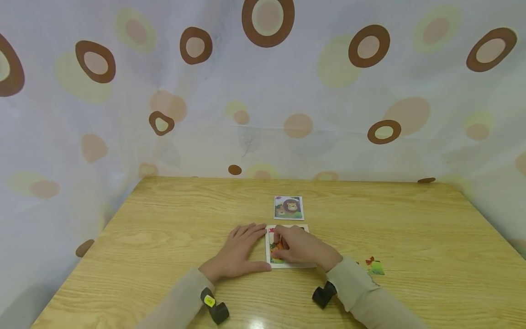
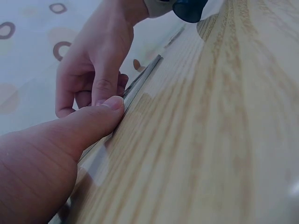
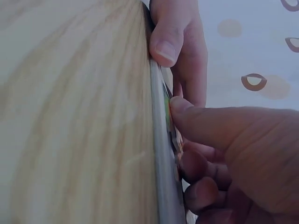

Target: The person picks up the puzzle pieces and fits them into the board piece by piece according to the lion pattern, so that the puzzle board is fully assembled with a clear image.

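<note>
A white-bordered puzzle board (image 1: 291, 266) with coloured pieces lies flat on the table, partly hidden by my right hand. My left hand (image 1: 236, 256) lies at its left side, fingers spread and fairly straight, with the thumb touching the lower left edge. Over the board, my right hand (image 1: 302, 246) has curled fingers and the thumb on a puzzle piece (image 3: 176, 144) at the board's surface. In the left wrist view, my left hand (image 2: 56, 149) has its thumb against the thin board edge (image 2: 148, 70). Beyond the board lies a lion picture card (image 1: 288, 212).
Loose puzzle pieces (image 1: 376, 267), green and red, lie on the wooden table (image 1: 185, 205) to the right of the board, partly behind my right sleeve. A white cloth (image 1: 271, 91) with brown and yellow spots hangs around the back and sides.
</note>
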`<state>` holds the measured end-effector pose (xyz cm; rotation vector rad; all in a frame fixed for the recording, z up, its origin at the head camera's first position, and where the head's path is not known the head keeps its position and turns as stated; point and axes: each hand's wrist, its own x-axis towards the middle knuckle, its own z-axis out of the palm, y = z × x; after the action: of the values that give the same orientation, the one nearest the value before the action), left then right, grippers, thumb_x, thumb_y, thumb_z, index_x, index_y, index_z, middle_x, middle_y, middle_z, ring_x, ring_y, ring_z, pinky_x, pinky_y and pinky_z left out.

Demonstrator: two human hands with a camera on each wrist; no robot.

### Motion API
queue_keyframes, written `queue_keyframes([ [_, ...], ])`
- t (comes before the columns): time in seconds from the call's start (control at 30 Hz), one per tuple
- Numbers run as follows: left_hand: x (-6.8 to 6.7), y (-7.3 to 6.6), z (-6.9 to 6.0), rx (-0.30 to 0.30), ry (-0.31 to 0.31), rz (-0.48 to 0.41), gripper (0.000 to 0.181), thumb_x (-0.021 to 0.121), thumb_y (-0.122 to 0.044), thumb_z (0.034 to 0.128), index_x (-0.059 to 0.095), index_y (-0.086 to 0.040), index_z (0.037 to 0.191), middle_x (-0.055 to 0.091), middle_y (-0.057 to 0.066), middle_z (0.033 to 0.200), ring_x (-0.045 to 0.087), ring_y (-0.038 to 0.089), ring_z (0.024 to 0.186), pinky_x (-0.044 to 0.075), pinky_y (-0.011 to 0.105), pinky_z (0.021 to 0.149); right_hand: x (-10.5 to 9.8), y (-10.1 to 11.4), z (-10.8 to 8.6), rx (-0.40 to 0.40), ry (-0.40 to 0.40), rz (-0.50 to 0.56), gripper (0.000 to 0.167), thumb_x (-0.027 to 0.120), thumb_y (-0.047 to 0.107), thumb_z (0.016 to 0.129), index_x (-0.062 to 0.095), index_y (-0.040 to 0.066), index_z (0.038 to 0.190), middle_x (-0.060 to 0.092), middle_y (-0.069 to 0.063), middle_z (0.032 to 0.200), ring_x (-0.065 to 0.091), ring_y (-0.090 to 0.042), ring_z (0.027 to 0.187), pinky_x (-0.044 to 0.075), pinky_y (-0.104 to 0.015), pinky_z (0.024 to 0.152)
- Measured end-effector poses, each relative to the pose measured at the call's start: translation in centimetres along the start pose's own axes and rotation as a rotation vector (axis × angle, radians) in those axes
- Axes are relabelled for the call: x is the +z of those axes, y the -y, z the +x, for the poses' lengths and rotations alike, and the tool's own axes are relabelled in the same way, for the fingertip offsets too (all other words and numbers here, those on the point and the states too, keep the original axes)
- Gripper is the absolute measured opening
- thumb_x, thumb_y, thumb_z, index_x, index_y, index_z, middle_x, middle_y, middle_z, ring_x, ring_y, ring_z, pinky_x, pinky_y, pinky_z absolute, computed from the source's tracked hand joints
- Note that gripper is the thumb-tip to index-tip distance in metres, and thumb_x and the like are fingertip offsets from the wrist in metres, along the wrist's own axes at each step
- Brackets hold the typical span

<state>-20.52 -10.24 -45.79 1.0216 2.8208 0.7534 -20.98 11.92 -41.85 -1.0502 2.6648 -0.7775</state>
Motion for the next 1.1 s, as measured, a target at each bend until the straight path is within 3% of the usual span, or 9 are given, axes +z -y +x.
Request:
queue_keyframes([
  [0.3,-0.3,0.0,0.0,-0.010,0.001,0.000,0.087,0.064,-0.061,0.0821,0.036,-0.012,0.149,0.030,0.000,0.157,0.021,0.027,0.146,0.010,0.055,0.118,0.7,-0.4,0.2,0.064,-0.113,-0.011,0.029,0.076,0.030,0.083,0.053,0.014,0.081,0.046,0.010,0.061,0.039,0.000,0.052,0.032,-0.017,0.049],
  [0.53,-0.5,-0.1,-0.1,-0.004,-0.005,-0.007,0.087,0.065,-0.060,0.0823,0.036,-0.012,0.149,0.030,0.001,0.157,0.022,0.027,0.146,0.010,0.056,0.117,0.8,-0.3,0.3,0.101,-0.139,0.035,0.026,0.079,0.029,0.080,0.056,0.016,0.078,0.047,0.010,0.060,0.041,-0.002,0.052,0.032,-0.018,0.049],
  [0.8,0.0,0.1,0.0,0.001,-0.005,0.006,0.088,0.063,-0.064,0.0818,0.037,-0.014,0.149,0.030,-0.001,0.157,0.022,0.027,0.146,0.011,0.056,0.117,1.1,-0.8,0.0,0.013,-0.149,0.071,0.013,0.078,0.023,0.082,0.066,0.017,0.080,0.046,0.012,0.057,0.039,0.002,0.051,0.033,-0.015,0.048],
  [1.1,-0.1,-0.2,0.0,-0.002,-0.005,-0.003,0.087,0.065,-0.060,0.0820,0.036,-0.013,0.149,0.030,0.000,0.157,0.023,0.029,0.145,0.012,0.057,0.117,1.7,-1.1,-0.9,-0.065,-0.178,0.119,0.011,0.074,0.019,0.086,0.073,0.009,0.090,0.060,0.009,0.068,0.043,0.004,0.057,0.040,-0.016,0.051],
])
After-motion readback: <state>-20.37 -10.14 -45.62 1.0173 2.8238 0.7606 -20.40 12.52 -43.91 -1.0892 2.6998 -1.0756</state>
